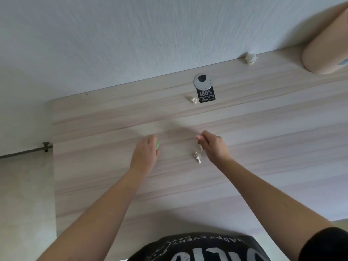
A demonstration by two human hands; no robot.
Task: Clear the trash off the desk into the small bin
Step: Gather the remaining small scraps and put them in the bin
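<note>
Mid-task, I judge: the left hand [146,153] has its fingers curled around a green scrap [157,145], and the right hand [211,146] pinches a white paper bit [201,147]. Three crumpled white wads remain on the pale wood-grain table [94,119]: one [197,157] well below the round grey cable grommet [202,81], one [194,99] just beneath it, one [250,57] far right of it. No bin is visible.

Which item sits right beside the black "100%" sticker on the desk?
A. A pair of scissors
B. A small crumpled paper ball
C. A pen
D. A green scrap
B: a small crumpled paper ball lies just left of the black sticker, below the round grey cable port on the desk.
</note>
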